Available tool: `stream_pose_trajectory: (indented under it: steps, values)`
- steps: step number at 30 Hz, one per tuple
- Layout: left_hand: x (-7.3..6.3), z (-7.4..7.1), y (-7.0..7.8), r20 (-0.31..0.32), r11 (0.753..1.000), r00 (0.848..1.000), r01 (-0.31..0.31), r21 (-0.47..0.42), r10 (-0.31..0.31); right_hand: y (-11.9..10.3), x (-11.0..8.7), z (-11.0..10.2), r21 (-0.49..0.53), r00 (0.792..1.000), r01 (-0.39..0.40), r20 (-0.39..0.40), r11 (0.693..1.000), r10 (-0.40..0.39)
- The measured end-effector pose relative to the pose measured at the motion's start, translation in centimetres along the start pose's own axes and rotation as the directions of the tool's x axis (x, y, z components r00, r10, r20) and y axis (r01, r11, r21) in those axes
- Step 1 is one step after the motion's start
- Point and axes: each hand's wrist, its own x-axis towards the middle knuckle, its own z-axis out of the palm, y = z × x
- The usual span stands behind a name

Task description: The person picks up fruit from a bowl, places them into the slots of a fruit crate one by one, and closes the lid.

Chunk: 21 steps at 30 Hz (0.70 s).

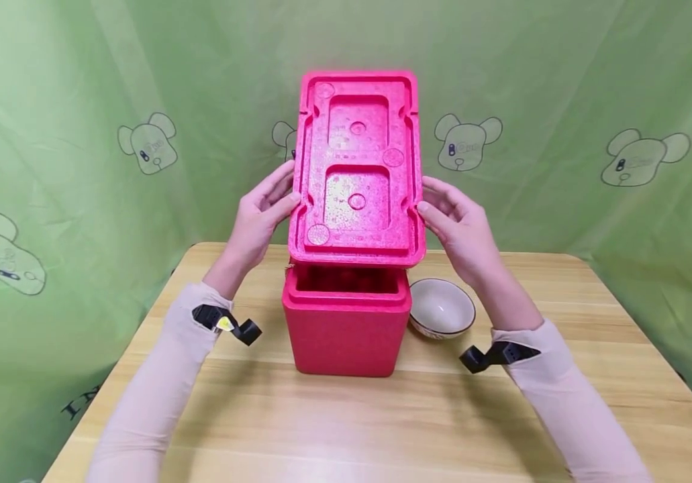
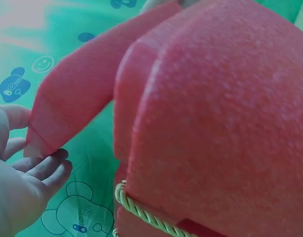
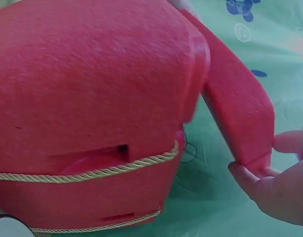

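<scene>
Both hands hold a bright pink-red foam box lid (image 1: 358,157) by its long sides, tilted up so its recessed underside faces me. My left hand (image 1: 261,215) pinches the left edge between thumb and fingers; my right hand (image 1: 457,225) does the same on the right edge. Below the lid stands the matching foam box (image 1: 346,339), its top partly uncovered and its inside dark. In the left wrist view a twisted gold rope (image 2: 146,215) runs along the side of the box. The right wrist view shows gold rope (image 3: 112,171) beside a slot in the wall.
A white bowl (image 1: 442,307) with a dark rim stands on the wooden table (image 1: 249,429), just right of the box. Green curtain (image 1: 539,80) with printed bear heads surrounds the table on the back and sides.
</scene>
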Motion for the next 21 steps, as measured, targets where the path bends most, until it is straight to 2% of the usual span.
stream_pose_trajectory:
  steps: [3,7,14,21]
  values:
    - [0.1,0.1,0.4,0.004,0.999,1.0,-0.003,-0.049,0.003,-0.3,0.4,-0.5,0.111,1.0,0.025,0.013,0.994,-0.026]
    - [0.1,0.5,1.0,0.002,0.997,1.0,-0.016,-0.071,0.016,-0.8,0.9,-0.7,0.191,0.997,0.072,0.008,0.979,-0.075]
    - [0.2,1.5,1.9,-0.01,0.997,0.999,-0.045,-0.06,0.044,-1.9,1.2,-0.4,0.232,0.991,0.13,-0.047,0.964,-0.122]
    - [0.2,1.7,2.5,-0.076,0.996,0.995,-0.069,-0.06,0.065,-2.0,1.4,0.5,0.221,0.972,0.216,-0.142,0.951,-0.187]
